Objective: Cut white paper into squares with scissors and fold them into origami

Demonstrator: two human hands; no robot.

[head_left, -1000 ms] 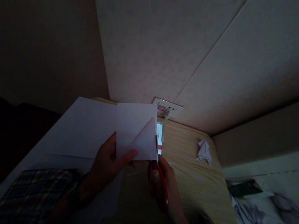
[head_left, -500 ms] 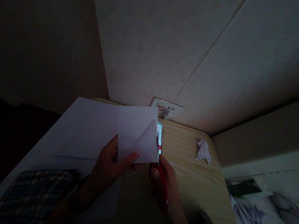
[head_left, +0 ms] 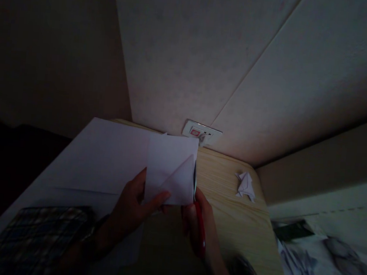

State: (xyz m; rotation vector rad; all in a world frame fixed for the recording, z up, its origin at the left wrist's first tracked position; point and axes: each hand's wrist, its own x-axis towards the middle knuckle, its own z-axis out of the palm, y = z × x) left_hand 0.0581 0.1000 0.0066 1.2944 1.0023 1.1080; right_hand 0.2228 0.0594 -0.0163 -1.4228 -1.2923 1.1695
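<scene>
A folded piece of white paper (head_left: 171, 162) with a triangular flap is pinched by my left hand (head_left: 139, 200), thumb on top near its lower edge. My right hand (head_left: 200, 218) grips red-handled scissors (head_left: 200, 229) just below the paper's lower right corner. Their blades run upward along the paper's right edge; whether the blades are fully closed is hard to see in the dim light. Larger white sheets (head_left: 108, 152) lie on the table to the left, partly under my left forearm.
A folded paper frog (head_left: 246, 186) rests at the right of the wooden table (head_left: 222, 171). A wall socket (head_left: 202, 132) with a plug sits behind the table. Beyond the right edge is patterned fabric (head_left: 307, 264) with a dark green packet (head_left: 294, 229).
The folded paper has shifted slightly right and down in view, with the scissors still at its right edge. The bright screen behind the paper is now out of sight.
</scene>
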